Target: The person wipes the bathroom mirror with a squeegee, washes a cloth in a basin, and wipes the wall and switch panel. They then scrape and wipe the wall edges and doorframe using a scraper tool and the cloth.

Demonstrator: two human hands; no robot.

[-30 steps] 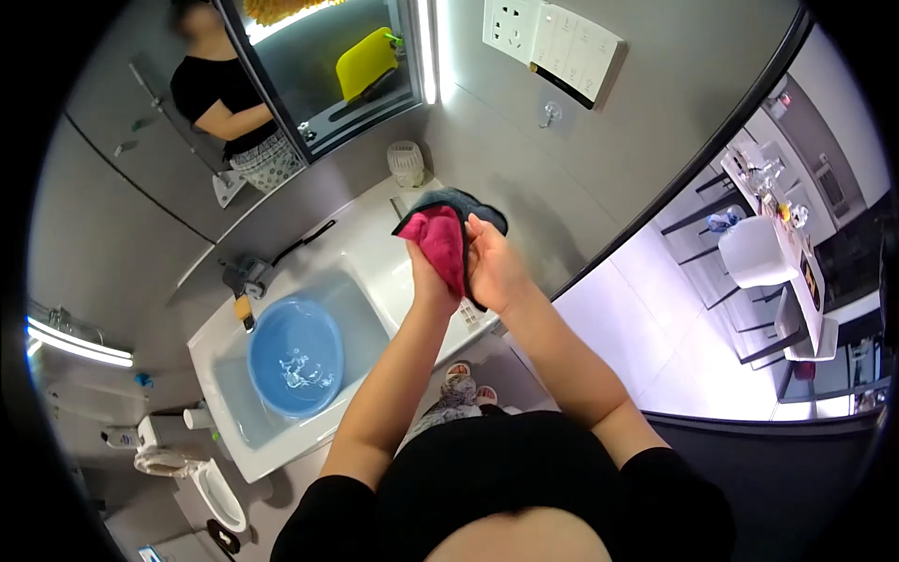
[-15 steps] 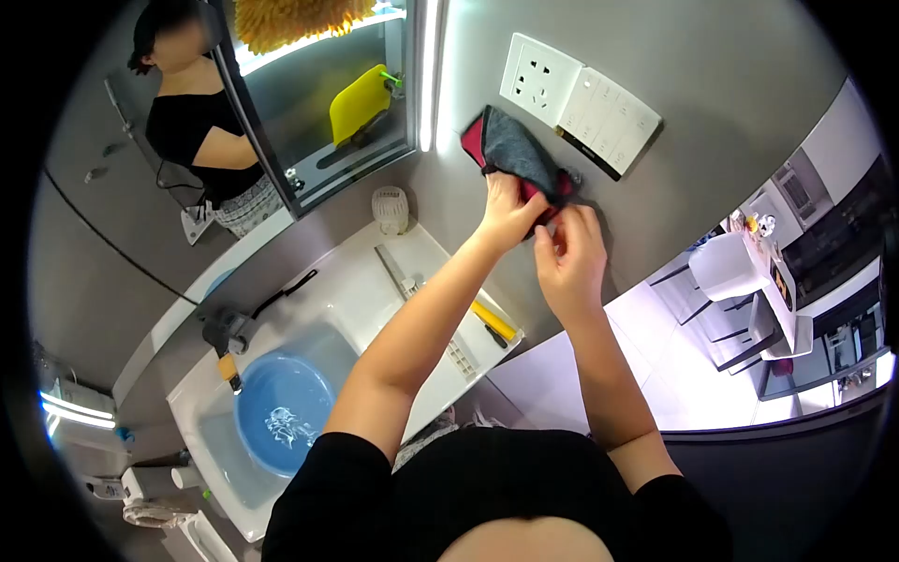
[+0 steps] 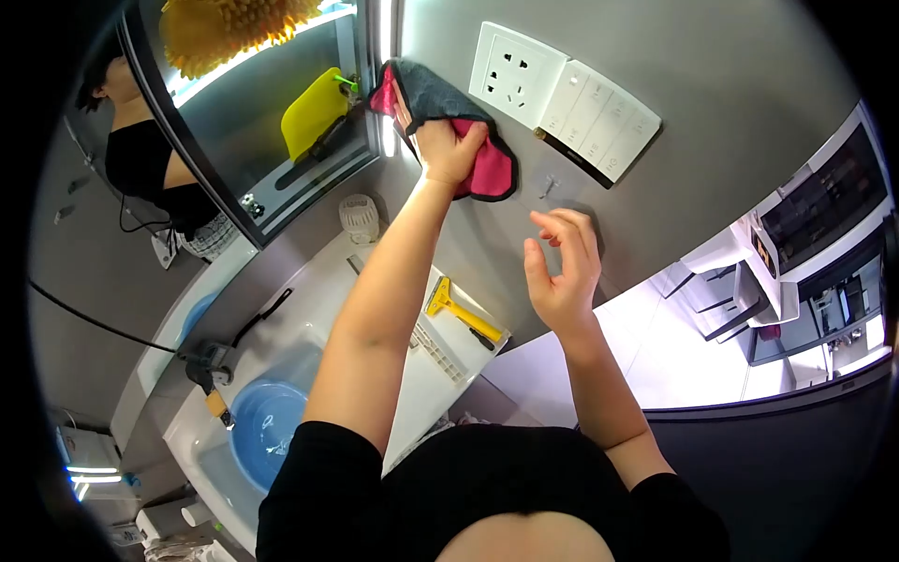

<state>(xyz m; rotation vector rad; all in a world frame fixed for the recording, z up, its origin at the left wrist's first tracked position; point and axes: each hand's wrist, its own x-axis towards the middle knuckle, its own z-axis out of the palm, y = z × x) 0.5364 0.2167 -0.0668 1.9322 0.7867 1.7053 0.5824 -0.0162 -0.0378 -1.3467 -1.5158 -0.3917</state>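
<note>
A grey and pink-red cloth (image 3: 493,172) with dark edging is in my left hand (image 3: 447,150), which grips it with the thumb against its front. The cloth is close to the wall, beside the lit strip of the mirror cabinet; whether it touches the wall I cannot tell. My right hand (image 3: 566,272) is in front of the wall to the right, fingers curved and apart, with nothing in it. Just above that hand, a small clear hook (image 3: 550,185) is fixed to the wall, with nothing on it.
A socket and switch panel (image 3: 567,103) is on the wall. Below, the white sink (image 3: 386,267) holds a blue basin (image 3: 245,426) with water. A yellow scraper (image 3: 459,309) and a white cup-like holder (image 3: 359,218) are on the counter. The cabinet (image 3: 225,131) is at upper left.
The cloth has come away from the hook area and moved left and up in my left hand, spreading out more. My right hand has parted from it and opened. The view has shifted slightly.
</note>
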